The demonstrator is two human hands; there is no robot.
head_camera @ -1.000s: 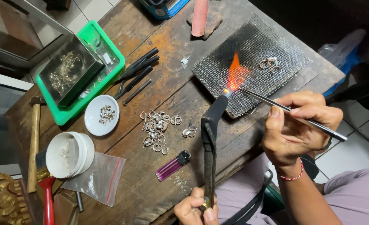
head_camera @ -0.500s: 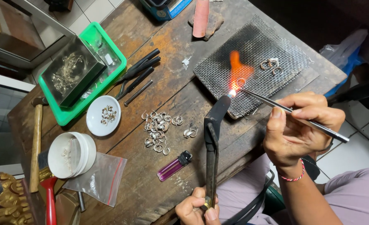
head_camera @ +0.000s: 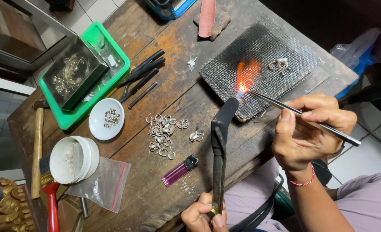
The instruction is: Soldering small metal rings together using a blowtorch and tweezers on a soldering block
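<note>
The wire mesh (head_camera: 280,51) lay on the table (head_camera: 164,86). The left hand (head_camera: 205,215) gripped the torch (head_camera: 219,146), its flame on 1 ring (head_camera: 248,83) at the mesh's near edge. The right hand (head_camera: 306,133) pinched tweezers (head_camera: 302,114) tight, tips touching that ring.

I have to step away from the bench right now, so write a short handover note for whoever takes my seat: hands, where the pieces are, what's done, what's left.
Left hand: grips the torch by its handle, flame playing on a small ring on the wire mesh.
Right hand: fingers pinch the tweezers, tip at that ring.
Pieces: a few finished-looking rings lie farther back on the mesh; a pile of rings waits on the wooden table; more sit in the white dish.
Done: apparently the few on the mesh.
Left: the ring under flame, then likely the pile.
</note>
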